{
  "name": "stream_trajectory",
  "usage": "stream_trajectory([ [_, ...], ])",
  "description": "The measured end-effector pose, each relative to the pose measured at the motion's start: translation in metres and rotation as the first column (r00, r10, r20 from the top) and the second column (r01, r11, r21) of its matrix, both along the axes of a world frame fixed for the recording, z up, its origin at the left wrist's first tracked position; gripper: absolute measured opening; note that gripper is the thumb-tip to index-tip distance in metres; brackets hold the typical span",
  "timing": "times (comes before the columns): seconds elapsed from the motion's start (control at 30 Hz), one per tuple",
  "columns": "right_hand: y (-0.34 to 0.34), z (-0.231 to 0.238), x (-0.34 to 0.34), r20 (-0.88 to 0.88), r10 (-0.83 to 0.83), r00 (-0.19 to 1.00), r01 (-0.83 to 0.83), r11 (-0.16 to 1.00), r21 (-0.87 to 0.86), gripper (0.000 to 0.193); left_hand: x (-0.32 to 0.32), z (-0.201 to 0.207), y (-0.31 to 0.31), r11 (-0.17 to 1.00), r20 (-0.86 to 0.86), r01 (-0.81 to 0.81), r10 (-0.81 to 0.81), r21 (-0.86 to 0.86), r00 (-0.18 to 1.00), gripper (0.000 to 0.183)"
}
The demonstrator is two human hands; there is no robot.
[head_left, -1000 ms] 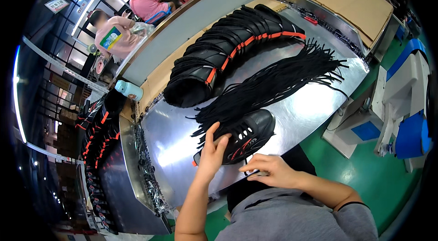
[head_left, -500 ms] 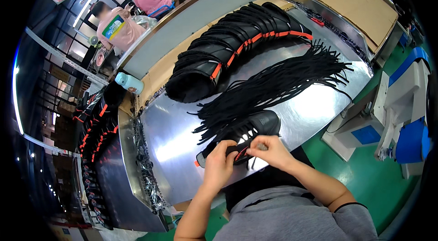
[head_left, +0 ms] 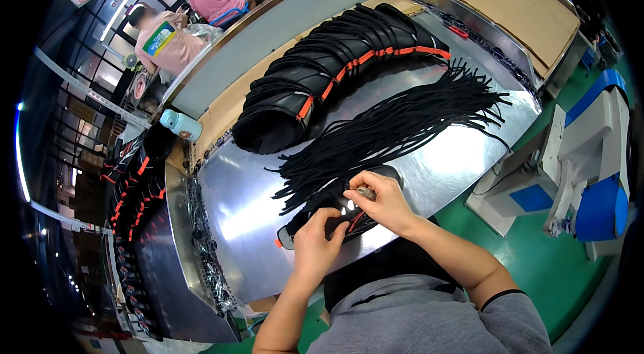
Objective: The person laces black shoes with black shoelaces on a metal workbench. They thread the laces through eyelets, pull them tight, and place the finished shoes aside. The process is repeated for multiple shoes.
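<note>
A black shoe upper (head_left: pixel 359 222) with red stripes and an orange heel tab lies on the metal tabletop in front of me. My left hand (head_left: pixel 314 241) grips its near side, thumb and fingers closed on the edge near the heel. Over the eyelet area, my right hand (head_left: pixel 384 204) is closed around a short, greyish-brown handle (head_left: pixel 365 192) of a small tool. Its tip is hidden, and I cannot tell whether a lace is caught on it. Just beyond the shoe upper spreads a bundle of loose black shoelaces (head_left: pixel 389 127).
A long nested row of black shoe uppers (head_left: pixel 335 62) with orange trim curves behind the laces. More uppers (head_left: pixel 144 176) lie to the left, near a light-blue bottle (head_left: pixel 181 125). A cardboard-lined tray (head_left: pixel 496 5) is far right; a white-and-blue machine (head_left: pixel 570 173) stands right. Two people sit beyond the partition.
My right hand has moved up and away from me, from the near edge to over the eyelets, with the tool's handle now plainer. My left hand stays on the shoe upper.
</note>
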State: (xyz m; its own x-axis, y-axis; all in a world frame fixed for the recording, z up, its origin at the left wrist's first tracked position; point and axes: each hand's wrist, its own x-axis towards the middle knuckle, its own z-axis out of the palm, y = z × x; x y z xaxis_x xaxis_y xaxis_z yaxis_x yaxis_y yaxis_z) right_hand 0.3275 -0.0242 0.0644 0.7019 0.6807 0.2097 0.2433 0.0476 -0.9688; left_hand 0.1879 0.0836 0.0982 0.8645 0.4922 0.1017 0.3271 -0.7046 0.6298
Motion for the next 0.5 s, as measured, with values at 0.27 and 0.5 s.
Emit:
stream_trajectory([
  [0.27, -0.013, -0.007, -0.008, -0.249, 0.026, 0.968, -0.025, 1.000, 0.008, 0.020, 0.002, -0.001, -0.003, 0.998, 0.014, -0.014, 0.014, 0.053, 1.000, 0.023],
  [0.5, -0.005, -0.003, -0.004, 0.231, 0.101, 0.968, -0.072, 0.989, -0.132, 0.022, -0.002, 0.001, 0.003, 0.999, 0.011, 0.047, -0.047, 0.005, 0.999, 0.018],
])
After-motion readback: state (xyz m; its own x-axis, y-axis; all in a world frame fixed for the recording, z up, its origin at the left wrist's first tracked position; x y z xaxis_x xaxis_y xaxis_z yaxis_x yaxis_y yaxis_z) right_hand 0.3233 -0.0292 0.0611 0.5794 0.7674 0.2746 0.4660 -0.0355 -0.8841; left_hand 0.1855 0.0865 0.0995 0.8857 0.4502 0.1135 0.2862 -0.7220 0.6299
